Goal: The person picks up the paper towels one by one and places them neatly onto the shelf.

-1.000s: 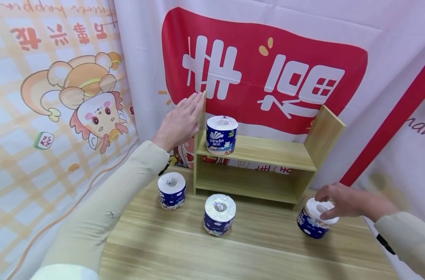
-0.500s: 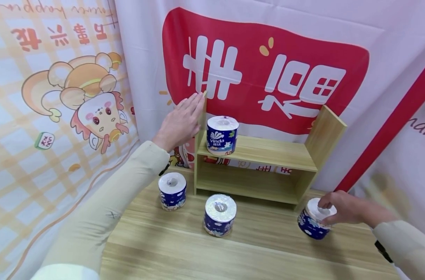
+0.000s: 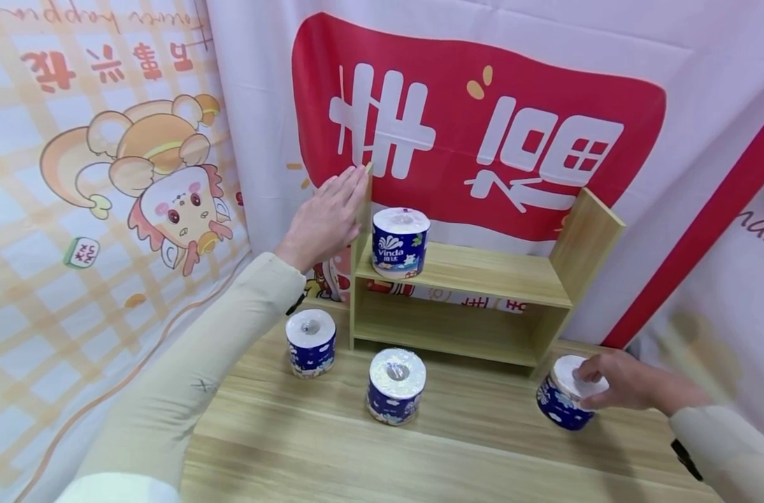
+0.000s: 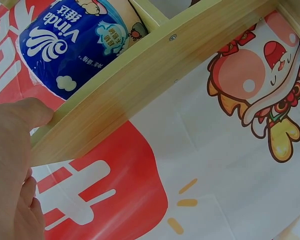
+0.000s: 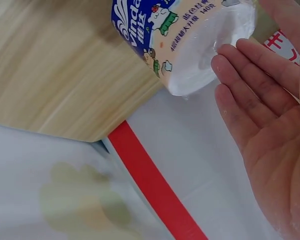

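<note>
In the left wrist view my left hand (image 4: 15, 160) holds the upper end of the wooden shelf's left side panel (image 4: 120, 95), thumb on one side and fingers on the other. Beside that panel a blue-and-white Vinda toilet roll (image 3: 399, 244) stands on the upper board. My right hand (image 3: 627, 381) is over another toilet roll (image 3: 564, 398) on the table, right of the shelf. Its fingers, nearly straight in the right wrist view, overlap the core hole (image 5: 222, 42), with the thumb toward the roll's side.
Two more toilet rolls stand on the wooden table (image 3: 419, 461): one roll (image 3: 310, 344) left of the shelf, another roll (image 3: 395, 388) in front of it. The shelf's right side panel (image 3: 586, 241) rises behind the right-hand roll. Printed cloth (image 3: 482, 42) hangs behind and at both sides.
My right hand has come down onto the top of the right-hand roll, its raised fingers lowering toward the core hole. The left hand and the rolls stay where they were.
</note>
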Demonstrator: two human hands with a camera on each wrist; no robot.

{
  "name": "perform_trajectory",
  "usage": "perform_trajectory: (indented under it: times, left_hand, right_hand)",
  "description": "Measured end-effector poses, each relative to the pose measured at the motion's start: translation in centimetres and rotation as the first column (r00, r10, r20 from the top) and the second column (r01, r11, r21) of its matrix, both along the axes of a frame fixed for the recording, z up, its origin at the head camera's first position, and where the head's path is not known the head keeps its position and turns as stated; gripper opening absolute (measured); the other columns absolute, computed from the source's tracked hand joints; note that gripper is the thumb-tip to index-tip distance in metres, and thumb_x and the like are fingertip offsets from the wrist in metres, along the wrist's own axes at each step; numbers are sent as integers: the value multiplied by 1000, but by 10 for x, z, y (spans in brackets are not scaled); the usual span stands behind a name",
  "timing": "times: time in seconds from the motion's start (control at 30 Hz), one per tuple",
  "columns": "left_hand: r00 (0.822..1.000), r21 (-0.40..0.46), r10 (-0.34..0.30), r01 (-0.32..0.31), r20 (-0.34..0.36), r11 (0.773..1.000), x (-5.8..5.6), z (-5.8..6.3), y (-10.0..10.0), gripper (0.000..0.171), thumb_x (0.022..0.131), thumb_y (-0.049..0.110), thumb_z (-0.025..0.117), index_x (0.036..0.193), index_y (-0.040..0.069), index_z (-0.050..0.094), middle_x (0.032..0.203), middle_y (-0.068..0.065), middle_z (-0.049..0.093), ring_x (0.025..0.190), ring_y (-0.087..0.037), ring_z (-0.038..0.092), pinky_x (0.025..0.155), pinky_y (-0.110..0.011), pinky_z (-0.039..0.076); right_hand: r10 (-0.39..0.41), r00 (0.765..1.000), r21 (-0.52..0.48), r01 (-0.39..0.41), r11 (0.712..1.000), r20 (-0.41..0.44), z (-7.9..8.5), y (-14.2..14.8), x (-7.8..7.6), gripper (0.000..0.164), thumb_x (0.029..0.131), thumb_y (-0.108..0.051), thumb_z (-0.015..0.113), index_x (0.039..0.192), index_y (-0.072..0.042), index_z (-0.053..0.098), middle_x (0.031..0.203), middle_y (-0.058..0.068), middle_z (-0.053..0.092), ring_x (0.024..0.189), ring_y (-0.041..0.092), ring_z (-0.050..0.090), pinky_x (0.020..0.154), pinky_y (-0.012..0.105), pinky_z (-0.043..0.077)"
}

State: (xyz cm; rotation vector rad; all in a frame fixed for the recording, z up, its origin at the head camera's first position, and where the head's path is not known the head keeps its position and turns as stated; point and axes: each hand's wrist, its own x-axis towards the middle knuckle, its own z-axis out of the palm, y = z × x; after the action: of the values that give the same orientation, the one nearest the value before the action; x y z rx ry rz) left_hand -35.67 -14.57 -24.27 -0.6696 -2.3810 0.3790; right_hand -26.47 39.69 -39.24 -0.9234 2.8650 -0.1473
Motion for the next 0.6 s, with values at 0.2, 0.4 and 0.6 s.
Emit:
perform_trajectory:
  times: [0.2, 0.4, 0.6]
  left_hand:
    - [1000, 1, 0, 0, 3, 1000, 0, 0, 0, 87, 93, 35, 57, 155, 4, 5, 164, -14, 13, 152, -31, 15, 123, -42, 22]
    - [1000, -8, 0, 0, -15, 1000, -2, 0, 0, 86, 93, 35, 58, 155, 4, 8, 163, -14, 14, 151, -31, 17, 122, -42, 23]
    - [1000, -10, 5, -5, -6, 1000, -1, -1, -1, 86, 94, 36, 56, 155, 4, 5, 163, -14, 14, 152, -31, 16, 123, -42, 22]
  right_hand:
    - [38, 996, -9, -38, 999, -78, -6, 3, -2, 50, 71, -46, 81, 103, -7, 74, 92, 2, 75, 79, 16, 69, 68, 29, 56]
    - [34, 993, -12, -36, 999, -114, -15, 5, -4, 41, 71, -46, 80, 98, -16, 74, 88, -5, 75, 77, 11, 68, 67, 27, 55]
    - [47, 992, -40, -52, 998, -120, -20, 6, -8, 33, 72, -44, 80, 93, -20, 74, 86, -8, 74, 76, 7, 67, 65, 24, 54]
